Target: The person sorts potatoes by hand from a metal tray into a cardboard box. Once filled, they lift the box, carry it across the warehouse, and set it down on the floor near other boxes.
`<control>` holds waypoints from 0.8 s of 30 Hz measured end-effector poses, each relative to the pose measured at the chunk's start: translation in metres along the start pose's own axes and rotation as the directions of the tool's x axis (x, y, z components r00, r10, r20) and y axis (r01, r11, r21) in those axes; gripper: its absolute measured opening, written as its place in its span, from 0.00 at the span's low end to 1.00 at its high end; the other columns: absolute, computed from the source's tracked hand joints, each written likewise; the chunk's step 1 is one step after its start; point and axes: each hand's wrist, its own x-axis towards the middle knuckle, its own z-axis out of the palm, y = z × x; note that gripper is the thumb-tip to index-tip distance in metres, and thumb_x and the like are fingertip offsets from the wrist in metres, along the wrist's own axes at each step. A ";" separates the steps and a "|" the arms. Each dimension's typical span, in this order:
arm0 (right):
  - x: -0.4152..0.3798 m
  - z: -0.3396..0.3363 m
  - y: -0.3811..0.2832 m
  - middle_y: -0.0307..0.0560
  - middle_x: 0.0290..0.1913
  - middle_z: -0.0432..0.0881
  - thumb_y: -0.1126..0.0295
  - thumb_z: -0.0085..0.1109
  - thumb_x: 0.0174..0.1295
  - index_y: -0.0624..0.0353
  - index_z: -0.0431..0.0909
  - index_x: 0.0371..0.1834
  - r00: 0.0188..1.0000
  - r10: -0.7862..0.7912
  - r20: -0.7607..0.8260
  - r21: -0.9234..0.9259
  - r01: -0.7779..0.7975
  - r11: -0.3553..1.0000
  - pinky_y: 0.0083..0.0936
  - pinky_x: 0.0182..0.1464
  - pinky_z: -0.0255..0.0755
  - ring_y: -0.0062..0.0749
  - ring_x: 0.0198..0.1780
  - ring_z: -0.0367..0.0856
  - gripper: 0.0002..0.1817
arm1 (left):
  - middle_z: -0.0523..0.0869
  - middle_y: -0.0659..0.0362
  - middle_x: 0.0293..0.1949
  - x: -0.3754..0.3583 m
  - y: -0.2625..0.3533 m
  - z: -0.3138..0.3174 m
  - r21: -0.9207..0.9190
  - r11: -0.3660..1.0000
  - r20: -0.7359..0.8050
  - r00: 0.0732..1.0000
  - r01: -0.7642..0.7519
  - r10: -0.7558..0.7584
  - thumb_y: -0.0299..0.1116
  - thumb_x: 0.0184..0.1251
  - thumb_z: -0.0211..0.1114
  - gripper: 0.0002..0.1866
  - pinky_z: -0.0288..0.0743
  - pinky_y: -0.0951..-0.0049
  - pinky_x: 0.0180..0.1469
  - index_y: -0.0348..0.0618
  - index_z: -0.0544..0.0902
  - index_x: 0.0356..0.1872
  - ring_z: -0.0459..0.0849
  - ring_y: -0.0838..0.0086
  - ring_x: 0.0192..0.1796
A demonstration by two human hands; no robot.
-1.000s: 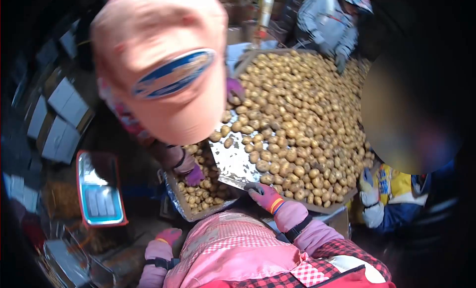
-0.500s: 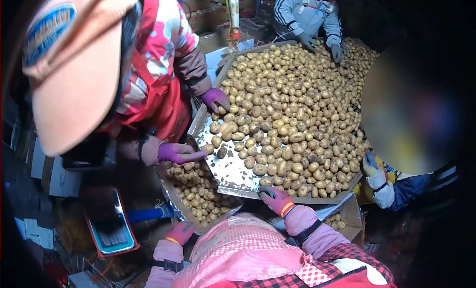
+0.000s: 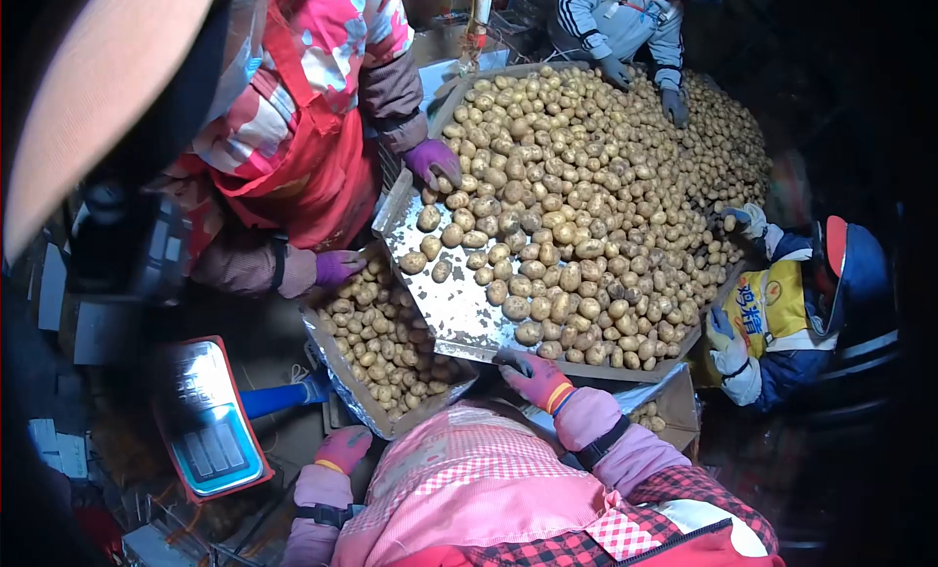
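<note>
My left hand (image 3: pixel 344 448), in a pink glove, is low beside the near corner of a potato-filled cardboard box (image 3: pixel 393 432); its fingers do not show clearly. My right hand (image 3: pixel 532 377), in a pink glove with dark fingertips, is closed over the front edge of a large sorting tray (image 3: pixel 445 318). Many potatoes (image 3: pixel 596 225) are heaped on that tray, and a bare metal patch shows at its near left corner. More potatoes (image 3: pixel 376 337) lie in the box below the tray.
A co-worker in a red apron (image 3: pixel 313 167) stands at left, purple-gloved hands at tray and box. Another person (image 3: pixel 625 25) works at the far side, a third (image 3: pixel 782 313) at right. A scale (image 3: pixel 210 420) stands at lower left. Another potato box (image 3: pixel 674 411) is under the tray.
My view has shifted slightly; both my hands stay in nearly the same places. The left co-worker's lower hand has moved down to the box. The person at right reaches onto the potatoes.
</note>
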 end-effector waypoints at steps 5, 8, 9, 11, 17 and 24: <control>0.027 -0.044 -0.011 0.57 0.52 0.80 0.53 0.52 0.64 0.50 0.74 0.61 0.988 0.110 -0.105 -0.069 -0.118 0.991 0.34 0.57 0.70 0.48 0.52 0.79 0.24 | 0.83 0.52 0.53 0.008 0.011 0.008 -0.123 0.991 0.043 0.998 0.058 -0.053 0.50 0.62 0.61 0.22 0.70 0.64 0.61 0.49 0.83 0.52 0.79 0.58 0.57; 0.079 -0.089 -0.003 0.52 0.56 0.78 0.60 0.53 0.61 0.49 0.68 0.67 0.968 0.003 -0.251 -0.253 -0.068 0.965 0.37 0.64 0.65 0.48 0.61 0.72 0.28 | 0.83 0.53 0.52 0.003 0.028 0.009 0.028 0.995 -0.083 0.992 0.097 -0.095 0.50 0.60 0.62 0.23 0.72 0.61 0.58 0.47 0.83 0.51 0.80 0.55 0.54; 0.100 -0.103 -0.015 0.51 0.62 0.72 0.60 0.54 0.61 0.46 0.64 0.69 0.970 0.025 -0.241 -0.374 -0.116 0.920 0.37 0.65 0.64 0.47 0.65 0.68 0.30 | 0.83 0.53 0.52 0.000 0.026 0.013 0.078 0.994 -0.068 0.995 0.080 -0.074 0.50 0.60 0.62 0.23 0.72 0.61 0.59 0.48 0.83 0.51 0.79 0.56 0.55; 0.160 -0.113 0.000 0.55 0.62 0.70 0.62 0.60 0.56 0.45 0.66 0.67 0.867 -0.409 -0.283 -0.599 0.173 0.781 0.41 0.62 0.68 0.52 0.62 0.70 0.32 | 0.83 0.54 0.52 -0.008 0.056 0.007 0.121 0.988 -0.042 0.995 0.098 -0.093 0.51 0.61 0.62 0.21 0.71 0.60 0.60 0.52 0.83 0.50 0.79 0.58 0.56; 0.280 -0.116 -0.025 0.50 0.56 0.73 0.61 0.62 0.54 0.44 0.70 0.63 0.753 -0.641 -0.148 -0.756 0.331 0.564 0.39 0.57 0.67 0.47 0.58 0.70 0.30 | 0.83 0.54 0.53 -0.021 0.087 0.016 0.239 0.946 -0.078 0.975 0.220 -0.207 0.50 0.63 0.59 0.21 0.69 0.61 0.62 0.48 0.83 0.50 0.78 0.58 0.58; 0.212 -0.204 0.023 0.45 0.46 0.77 0.62 0.70 0.39 0.38 0.78 0.49 0.874 -0.325 -0.362 -0.747 -0.063 0.662 0.40 0.55 0.68 0.45 0.52 0.74 0.27 | 0.83 0.51 0.50 -0.001 0.106 0.015 0.435 0.896 0.210 0.957 0.090 -0.199 0.46 0.65 0.55 0.20 0.74 0.57 0.57 0.45 0.82 0.49 0.80 0.54 0.54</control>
